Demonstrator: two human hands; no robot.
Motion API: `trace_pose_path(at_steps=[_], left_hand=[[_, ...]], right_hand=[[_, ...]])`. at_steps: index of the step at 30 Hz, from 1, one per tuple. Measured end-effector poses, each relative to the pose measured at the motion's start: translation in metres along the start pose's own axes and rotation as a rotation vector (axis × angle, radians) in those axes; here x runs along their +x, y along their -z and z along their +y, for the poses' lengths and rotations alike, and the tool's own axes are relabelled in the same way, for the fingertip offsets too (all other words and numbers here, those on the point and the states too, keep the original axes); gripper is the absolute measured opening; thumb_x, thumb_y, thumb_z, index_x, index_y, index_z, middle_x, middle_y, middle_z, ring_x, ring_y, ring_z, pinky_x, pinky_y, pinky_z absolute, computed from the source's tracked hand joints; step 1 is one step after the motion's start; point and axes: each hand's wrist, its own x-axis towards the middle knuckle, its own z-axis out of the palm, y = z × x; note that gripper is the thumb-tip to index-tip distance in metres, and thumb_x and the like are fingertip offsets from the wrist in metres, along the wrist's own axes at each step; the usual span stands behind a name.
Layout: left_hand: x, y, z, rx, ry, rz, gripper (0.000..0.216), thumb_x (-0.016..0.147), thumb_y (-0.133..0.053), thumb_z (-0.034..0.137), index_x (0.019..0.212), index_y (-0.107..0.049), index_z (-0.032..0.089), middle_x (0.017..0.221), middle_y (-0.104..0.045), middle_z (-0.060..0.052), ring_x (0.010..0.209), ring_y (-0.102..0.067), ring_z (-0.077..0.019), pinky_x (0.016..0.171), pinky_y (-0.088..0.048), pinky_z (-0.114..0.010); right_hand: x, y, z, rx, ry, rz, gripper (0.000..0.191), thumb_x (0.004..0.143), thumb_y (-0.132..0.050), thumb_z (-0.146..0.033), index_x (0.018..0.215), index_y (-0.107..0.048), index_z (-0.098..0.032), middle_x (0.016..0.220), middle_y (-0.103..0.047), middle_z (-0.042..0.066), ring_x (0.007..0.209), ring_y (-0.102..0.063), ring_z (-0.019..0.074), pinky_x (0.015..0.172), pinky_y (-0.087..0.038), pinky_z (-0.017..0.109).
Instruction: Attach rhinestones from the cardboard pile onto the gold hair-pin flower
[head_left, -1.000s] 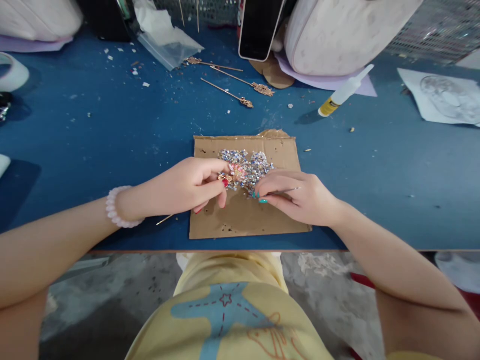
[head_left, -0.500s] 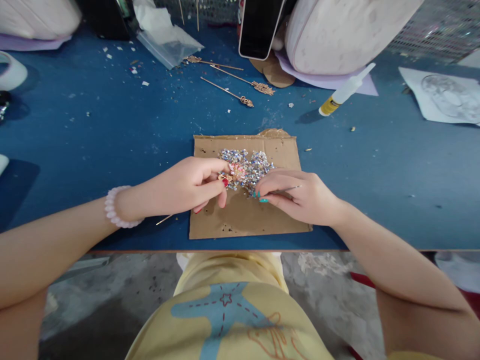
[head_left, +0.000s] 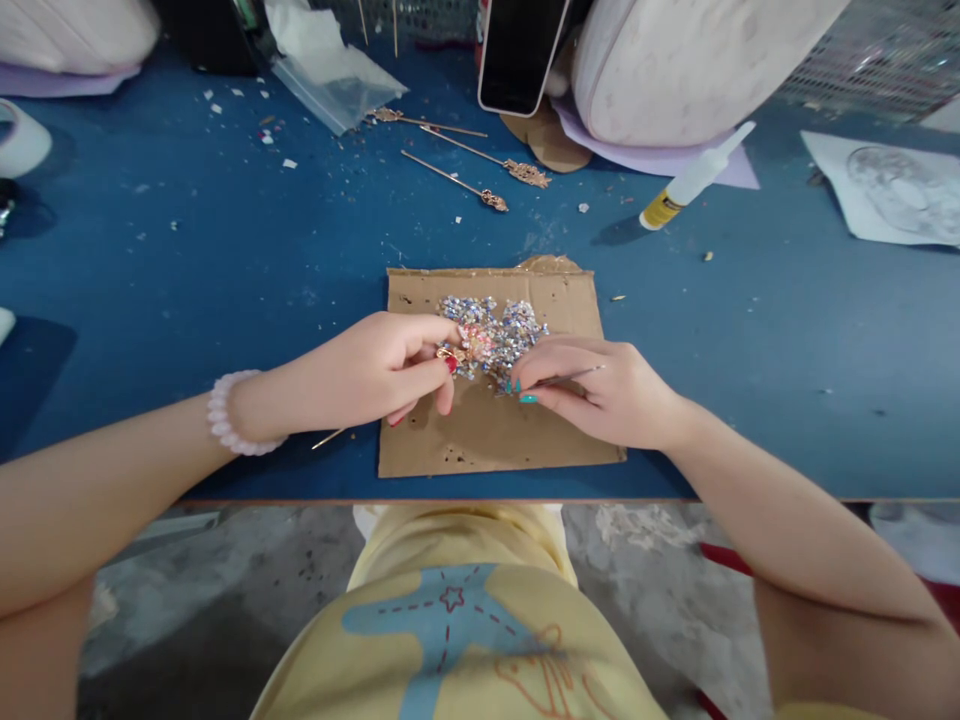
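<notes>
A piece of brown cardboard (head_left: 450, 440) lies on the blue table, with a heap of small blue, silver and clear rhinestones (head_left: 525, 325) on it. My left hand (head_left: 409, 368) is closed on a gold hairpin (head_left: 328, 439); its thin stick comes out below the wrist and its ornate gold head shows at the fingertips. Pink bits (head_left: 475, 342) lie by those fingertips. My right hand (head_left: 592, 388) pinches a thin metal tool (head_left: 574, 376) at the right edge of the heap. Its fingers hide the tool's tip, so its exact kind is unclear.
Several gold hairpins (head_left: 454, 180) lie behind the cardboard, near a plastic bag (head_left: 330, 90). A glue bottle (head_left: 679, 195) stands at the right, beyond it a printed paper (head_left: 892, 190). A phone (head_left: 521, 55) leans at the back. White tape (head_left: 22, 140) is far left.
Both hands keep nearly the same place and hold. The metal tool in my right hand has tilted very slightly; the whole view has shifted a little.
</notes>
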Motion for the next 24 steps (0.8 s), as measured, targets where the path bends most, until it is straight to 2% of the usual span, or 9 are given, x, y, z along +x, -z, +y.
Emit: trace_pose_path(at_steps=[6,11,14,17,21,24], left_hand=[[-0.001,0.000,0.002,-0.003,-0.005,-0.012,0.026,0.101,-0.051,0.021,0.122,-0.067,0.017,0.074,-0.077,0.002,0.043,-0.054,-0.0059,0.045,-0.041,-0.020],[0.000,0.001,0.002,-0.025,-0.001,-0.029,0.027,0.100,-0.051,0.023,0.121,-0.068,0.018,0.075,-0.076,0.001,0.043,-0.053,-0.0067,0.045,-0.041,-0.021],[0.002,0.001,-0.002,-0.029,-0.019,-0.079,0.023,0.098,-0.055,0.024,0.116,-0.068,0.019,0.076,-0.078,0.000,0.042,-0.054,-0.0069,0.043,-0.039,-0.021],[0.003,0.001,-0.004,-0.020,-0.028,-0.100,0.021,0.097,-0.055,0.022,0.113,-0.069,0.019,0.078,-0.079,-0.001,0.042,-0.055,-0.0067,0.043,-0.040,-0.020],[0.002,0.001,-0.003,-0.022,-0.044,-0.116,0.033,0.097,-0.054,0.020,0.125,-0.069,0.020,0.077,-0.079,0.001,0.042,-0.056,-0.0070,0.043,-0.040,-0.020],[0.001,0.000,-0.002,-0.033,-0.050,-0.132,0.035,0.097,-0.054,0.019,0.129,-0.069,0.020,0.078,-0.079,0.001,0.042,-0.055,-0.0066,0.043,-0.040,-0.019]], right_hand=[[0.000,0.003,-0.002,0.027,-0.035,0.031,0.013,0.105,-0.059,-0.012,0.098,-0.068,-0.018,0.090,-0.078,0.005,0.084,-0.073,0.0147,0.078,-0.059,0.027],[0.000,0.003,-0.002,0.181,-0.102,0.221,0.004,0.101,-0.070,-0.023,0.099,-0.074,-0.021,0.093,-0.081,0.004,0.085,-0.079,0.0154,0.078,-0.063,0.027],[0.000,0.000,-0.001,0.267,-0.148,0.327,0.012,0.100,-0.074,-0.033,0.097,-0.076,-0.022,0.095,-0.083,0.005,0.088,-0.080,0.0179,0.081,-0.066,0.031],[-0.001,-0.003,-0.002,0.281,-0.177,0.341,0.016,0.100,-0.074,-0.037,0.095,-0.077,-0.022,0.096,-0.084,0.006,0.090,-0.081,0.0188,0.083,-0.067,0.033],[0.000,-0.006,-0.002,0.275,-0.158,0.335,0.009,0.101,-0.073,-0.030,0.098,-0.077,-0.023,0.096,-0.084,0.004,0.090,-0.081,0.0170,0.081,-0.066,0.030],[0.000,-0.007,-0.001,0.259,-0.156,0.333,0.011,0.102,-0.072,-0.031,0.097,-0.078,-0.023,0.096,-0.085,0.004,0.089,-0.081,0.0167,0.080,-0.066,0.029]])
